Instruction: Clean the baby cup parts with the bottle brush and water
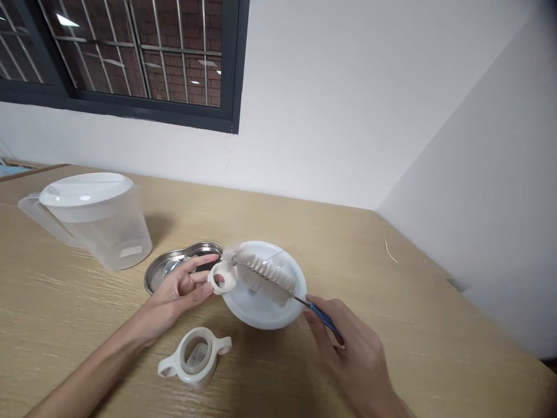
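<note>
My left hand (180,290) pinches a white ring-shaped bottle collar (216,288) between thumb and fingers, at the left rim of a white bowl (287,320). In my right hand (348,348) is a bottle brush (267,276), gripped by its blue handle. The brush's white bristles lie slanted above the bowl, and the fluffy tip is at the collar; whether it touches the collar I cannot tell. Below my left hand, a white two-handled baby bottle (194,377) stands on the table with its round mouth facing up.
A kidney-shaped metal tray (150,280) with clear items inside lies behind my left hand. To the left stands a lidded translucent pitcher (104,226). A thin pale strip (390,252) rests on the wooden table (435,342) at right. Walls and a barred window border the table.
</note>
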Demonstrator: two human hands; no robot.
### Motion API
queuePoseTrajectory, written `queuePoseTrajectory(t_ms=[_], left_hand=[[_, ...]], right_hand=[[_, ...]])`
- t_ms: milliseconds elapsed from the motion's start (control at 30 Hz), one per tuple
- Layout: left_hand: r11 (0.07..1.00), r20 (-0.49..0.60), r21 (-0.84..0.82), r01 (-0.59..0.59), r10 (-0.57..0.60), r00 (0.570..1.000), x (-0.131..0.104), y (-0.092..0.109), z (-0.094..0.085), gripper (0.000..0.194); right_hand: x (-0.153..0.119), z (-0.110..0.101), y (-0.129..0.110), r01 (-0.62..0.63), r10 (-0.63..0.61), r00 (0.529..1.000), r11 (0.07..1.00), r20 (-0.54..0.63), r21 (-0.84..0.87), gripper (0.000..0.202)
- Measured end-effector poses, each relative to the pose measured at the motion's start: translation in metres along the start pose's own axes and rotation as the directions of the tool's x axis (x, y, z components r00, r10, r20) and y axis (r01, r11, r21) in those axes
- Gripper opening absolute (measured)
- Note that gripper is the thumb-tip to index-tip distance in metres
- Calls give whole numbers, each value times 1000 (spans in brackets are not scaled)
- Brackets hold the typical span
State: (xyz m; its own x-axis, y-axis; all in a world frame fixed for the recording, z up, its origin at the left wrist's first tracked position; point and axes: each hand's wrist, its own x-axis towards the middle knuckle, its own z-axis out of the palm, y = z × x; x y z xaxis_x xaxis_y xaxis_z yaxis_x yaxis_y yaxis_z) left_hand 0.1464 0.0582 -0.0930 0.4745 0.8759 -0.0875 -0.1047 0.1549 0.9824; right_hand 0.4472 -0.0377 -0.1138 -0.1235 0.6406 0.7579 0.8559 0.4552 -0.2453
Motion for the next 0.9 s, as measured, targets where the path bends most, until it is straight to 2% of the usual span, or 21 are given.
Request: queuePoseTrajectory(t_ms=[200, 400, 500, 667, 900], left_hand=[[998, -24, 46, 39, -38, 999, -3, 3, 1, 69], [994, -56, 84, 73, -68, 996, -3, 2, -2, 68], [996, -56, 70, 56, -52, 997, -2, 1, -2, 69], [1000, -1, 4, 29, -29, 1000, -2, 1, -1, 68], [1000, -14, 27, -17, 17, 1000, -2, 2, -3, 59]], right_hand=[[-1, -3, 0, -66, 66, 998, 998, -12, -11, 13], [1, -2, -1, -11, 11, 1000, 1000, 1, 22, 13], [0, -1, 0, 9, -9, 1000, 1000, -3, 21, 13], [0, -2, 2, -39, 39, 999, 999, -20, -14, 13], [2, -9, 5, -92, 91, 994, 995, -54, -21, 13]])
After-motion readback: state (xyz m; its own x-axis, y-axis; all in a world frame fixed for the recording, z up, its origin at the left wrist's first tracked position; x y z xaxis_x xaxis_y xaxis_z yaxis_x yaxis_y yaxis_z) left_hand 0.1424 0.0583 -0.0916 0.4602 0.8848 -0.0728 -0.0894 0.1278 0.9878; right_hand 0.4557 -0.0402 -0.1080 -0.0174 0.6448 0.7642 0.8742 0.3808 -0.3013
